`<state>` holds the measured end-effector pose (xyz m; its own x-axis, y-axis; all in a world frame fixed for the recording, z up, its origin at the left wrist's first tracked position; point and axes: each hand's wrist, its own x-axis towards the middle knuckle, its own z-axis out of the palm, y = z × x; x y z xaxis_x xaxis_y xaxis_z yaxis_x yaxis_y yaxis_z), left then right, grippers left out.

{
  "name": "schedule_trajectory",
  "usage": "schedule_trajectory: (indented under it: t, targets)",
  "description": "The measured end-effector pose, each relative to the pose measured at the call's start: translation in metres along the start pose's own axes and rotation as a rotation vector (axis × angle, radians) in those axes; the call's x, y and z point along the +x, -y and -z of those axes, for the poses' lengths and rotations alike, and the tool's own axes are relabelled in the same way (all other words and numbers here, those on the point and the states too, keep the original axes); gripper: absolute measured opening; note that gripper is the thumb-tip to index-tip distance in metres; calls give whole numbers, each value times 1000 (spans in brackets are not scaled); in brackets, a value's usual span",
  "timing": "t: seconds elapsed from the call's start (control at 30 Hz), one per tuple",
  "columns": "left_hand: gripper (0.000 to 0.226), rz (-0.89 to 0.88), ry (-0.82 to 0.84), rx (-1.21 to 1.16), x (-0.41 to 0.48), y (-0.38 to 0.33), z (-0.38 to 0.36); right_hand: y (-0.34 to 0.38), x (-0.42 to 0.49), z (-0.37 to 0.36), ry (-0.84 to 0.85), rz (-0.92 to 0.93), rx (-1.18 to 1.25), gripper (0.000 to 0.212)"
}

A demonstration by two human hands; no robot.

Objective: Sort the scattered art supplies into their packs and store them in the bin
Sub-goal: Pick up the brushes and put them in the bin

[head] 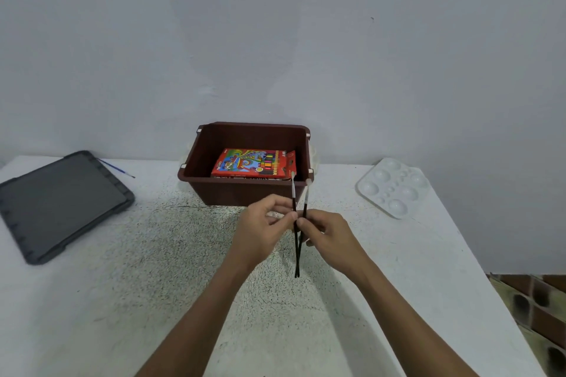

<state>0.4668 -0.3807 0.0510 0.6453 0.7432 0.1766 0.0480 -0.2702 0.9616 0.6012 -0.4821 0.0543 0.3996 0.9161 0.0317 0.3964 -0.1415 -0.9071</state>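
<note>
Two thin dark-handled paintbrushes stand nearly upright in front of me, white bristle ends up and handles crossing low down. My left hand pinches them from the left and my right hand pinches them from the right, fingertips meeting at the handles. Just behind stands the brown bin at the back middle of the table. Inside it lies a red colour-pencil pack, with another pack edge under it. A blue-handled brush lies at the back left.
The dark grey bin lid lies flat on the left of the white speckled table. A white paint palette rests at the back right near the table's edge. A brick floor shows beyond the right edge.
</note>
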Motion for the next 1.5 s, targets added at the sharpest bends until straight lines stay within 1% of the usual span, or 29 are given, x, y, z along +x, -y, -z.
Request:
schedule_trajectory:
  t: [0.13, 0.37, 0.43, 0.5, 0.57, 0.7, 0.9, 1.0, 1.07, 1.13, 1.3, 1.5]
  targets:
    - [13, 82, 22, 66, -6, 3, 5, -2, -6, -9, 47, -18, -56, 17]
    - [12, 183, 68, -31, -14, 5, 22, 2, -9, -29, 82, -44, -117, 24]
    - [12, 177, 97, 1, -15, 9, 34, 5, -8, -40, 95, -64, -81, 24]
    - [11, 141, 107, 62, -16, 13, 46, 12, -6, -49, 101, -64, -39, 20]
    - [9, 122, 65, 103, -18, 18, 61, 18, -2, -60, 98, -62, 15, 16]
    - [9, 150, -65, 176, -17, 39, 105, 34, 9, -87, 101, -59, 96, 16]
    - [10, 224, -221, 362, 3, 77, 186, 61, 31, -132, 127, -49, 157, 17]
    - [10, 229, -262, 477, 20, 95, 225, 71, 45, -152, 139, -38, 177, 16]
    - [11, 214, -274, 606, 33, 107, 252, 77, 55, -168, 156, -35, 192, 15]
    - [16, 232, -269, 732, 47, 117, 277, 83, 64, -183, 169, -43, 206, 14]
    - [27, 292, -253, 902, 80, 144, 326, 88, 84, -209, 187, -68, 214, 15]
    - [37, 316, -128, 1122, 111, 178, 360, 85, 103, -237, 190, -119, 215, 13]
